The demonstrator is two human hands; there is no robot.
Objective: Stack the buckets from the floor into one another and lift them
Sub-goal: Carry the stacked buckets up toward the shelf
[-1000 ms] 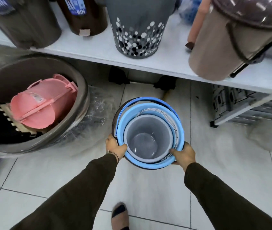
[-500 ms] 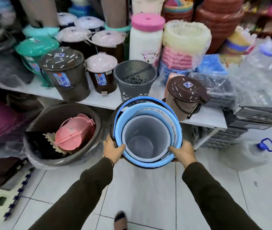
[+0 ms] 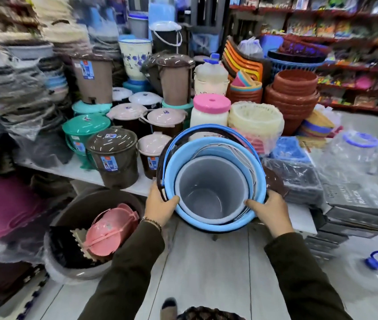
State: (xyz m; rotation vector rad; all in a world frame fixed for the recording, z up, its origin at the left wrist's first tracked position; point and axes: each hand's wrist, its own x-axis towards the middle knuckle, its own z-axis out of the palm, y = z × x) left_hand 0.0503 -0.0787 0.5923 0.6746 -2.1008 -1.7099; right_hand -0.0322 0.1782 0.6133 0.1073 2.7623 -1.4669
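A nested stack of buckets (image 3: 256,179) is held up in front of me, well above the floor. A grey bucket (image 3: 208,192) sits innermost, inside light blue ones, with a dark bucket outermost. Blue and dark handles arch over the far rim. My left hand (image 3: 160,205) grips the stack's left rim, thumb over the edge. My right hand (image 3: 271,214) grips the right rim the same way.
A white shelf (image 3: 74,170) behind the stack carries lidded brown, teal and pink bins. A big grey tub (image 3: 72,271) with a pink bucket stands on the floor at left. Boxes (image 3: 354,211) and a clear jug (image 3: 368,271) lie at right. My foot (image 3: 169,307) is on grey tiles.
Both hands have raised the nested buckets from near the floor to shelf height. My view has tilted up, bringing the shop shelves into sight.
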